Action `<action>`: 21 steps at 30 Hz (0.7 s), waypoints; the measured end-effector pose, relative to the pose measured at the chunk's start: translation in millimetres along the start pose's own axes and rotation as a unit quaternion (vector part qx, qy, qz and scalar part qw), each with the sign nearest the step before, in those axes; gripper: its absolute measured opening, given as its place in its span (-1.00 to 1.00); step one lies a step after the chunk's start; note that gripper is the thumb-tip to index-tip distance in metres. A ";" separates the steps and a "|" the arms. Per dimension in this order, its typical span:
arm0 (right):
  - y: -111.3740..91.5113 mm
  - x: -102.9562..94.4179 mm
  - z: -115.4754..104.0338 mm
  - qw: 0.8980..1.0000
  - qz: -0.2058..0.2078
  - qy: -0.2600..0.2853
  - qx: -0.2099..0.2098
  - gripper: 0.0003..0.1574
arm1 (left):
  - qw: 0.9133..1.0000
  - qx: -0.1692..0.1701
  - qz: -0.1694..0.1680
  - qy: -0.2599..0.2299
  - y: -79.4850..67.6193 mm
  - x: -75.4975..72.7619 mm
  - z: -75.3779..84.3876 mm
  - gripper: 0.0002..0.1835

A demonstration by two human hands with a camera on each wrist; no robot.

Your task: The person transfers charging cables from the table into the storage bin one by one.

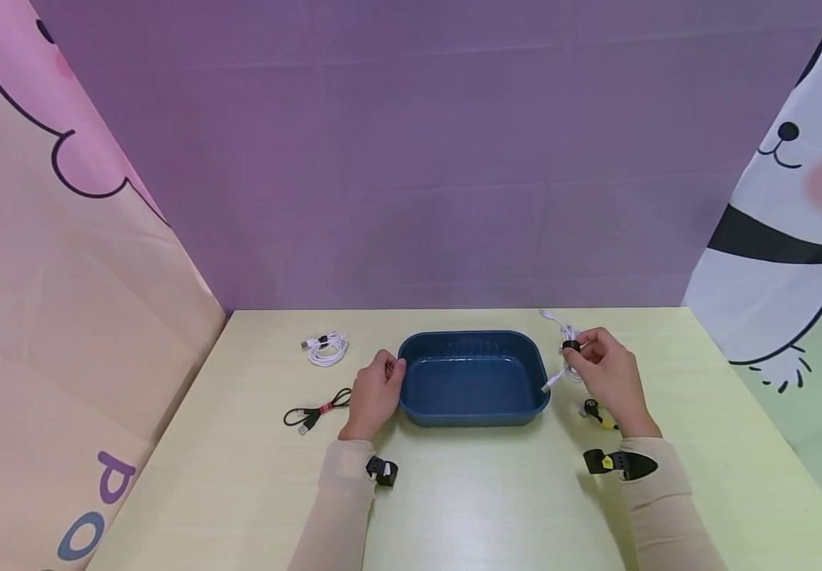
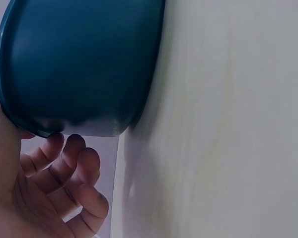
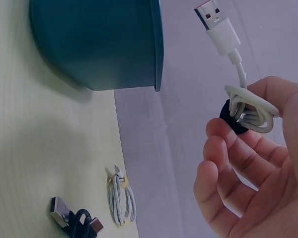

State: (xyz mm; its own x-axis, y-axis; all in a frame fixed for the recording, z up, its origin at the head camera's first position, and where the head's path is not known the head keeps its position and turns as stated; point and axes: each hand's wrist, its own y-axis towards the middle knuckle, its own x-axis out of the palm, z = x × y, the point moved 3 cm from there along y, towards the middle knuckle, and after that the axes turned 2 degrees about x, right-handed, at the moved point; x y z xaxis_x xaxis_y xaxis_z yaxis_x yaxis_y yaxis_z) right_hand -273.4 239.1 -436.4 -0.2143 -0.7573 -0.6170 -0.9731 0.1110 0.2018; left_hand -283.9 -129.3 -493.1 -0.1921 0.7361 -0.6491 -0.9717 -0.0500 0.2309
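On the head feed I see the right hand (image 1: 610,381) holding a white cable (image 1: 572,376) just right of the bin (image 1: 475,419), lengthwise front to back, one plug angled binward; on left wrist, the left hand (image 2: 39,186) pinches the bin's rim; on right wrist, fingers (image 3: 221,129) pinch the black tie (image 3: 232,119).
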 end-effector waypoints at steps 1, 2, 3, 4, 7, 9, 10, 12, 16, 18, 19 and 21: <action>-0.3 0.2 -0.3 1.000 0.000 0.001 0.000 -0.67 | 1.000 0.000 0.000 0.000 -0.3 0.0 0.2 -0.75; -0.7 0.4 -0.7 1.000 -0.001 0.000 -0.002 -0.68 | 1.000 0.001 0.000 0.000 -0.4 -0.1 0.5 -0.75; -0.9 0.6 -1.1 1.000 -0.001 -0.001 -0.003 -0.68 | 1.000 0.002 0.000 0.000 -0.6 -0.2 0.9 -0.75; -1.0 0.9 -1.2 1.000 -0.001 -0.002 -0.005 -0.69 | 1.000 0.004 0.000 0.000 -0.8 -0.5 1.5 -0.75; -1.0 2.0 -2.3 1.000 0.000 -0.001 -0.011 -0.70 | 1.000 0.006 0.001 -0.001 -1.2 -1.6 3.6 -0.76; -0.6 2.6 -3.3 1.000 0.000 -0.001 -0.015 -0.71 | 1.000 0.010 0.003 0.000 -1.2 -2.5 5.0 -0.76; -0.5 2.8 -3.8 1.000 0.001 -0.001 -0.016 -0.71 | 1.000 0.011 0.003 0.000 -1.0 -3.1 5.7 -0.76; -0.3 2.9 -5.0 1.000 0.001 -0.002 -0.019 -0.71 | 1.000 0.012 0.003 0.000 -0.5 -3.7 6.9 -0.76; -0.7 3.1 -7.4 1.000 -0.004 0.001 -0.015 -0.69 | 1.000 0.010 0.003 0.000 0.1 -4.0 7.1 -0.76; -0.8 3.7 -8.4 1.000 -0.009 0.004 -0.012 -0.69 | 1.000 0.008 0.003 0.000 -0.3 -3.7 5.9 -0.76; -0.8 4.3 -8.7 1.000 -0.011 0.006 -0.011 -0.68 | 1.000 0.006 0.003 0.001 -0.7 -3.6 5.2 -0.75; -0.7 5.6 -9.6 1.000 -0.014 0.007 -0.011 -0.68 | 1.000 0.005 0.003 0.001 -1.6 -3.6 4.0 -0.75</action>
State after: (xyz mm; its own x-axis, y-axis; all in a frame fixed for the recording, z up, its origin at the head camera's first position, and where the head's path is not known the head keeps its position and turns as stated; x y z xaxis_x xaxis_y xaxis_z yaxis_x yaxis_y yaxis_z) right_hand -273.0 228.6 -432.7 -0.1849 -0.7688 -0.6122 -0.9768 0.0756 0.2002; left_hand -281.1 -129.1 -488.2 -0.1980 0.7351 -0.6484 -0.9692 -0.0480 0.2415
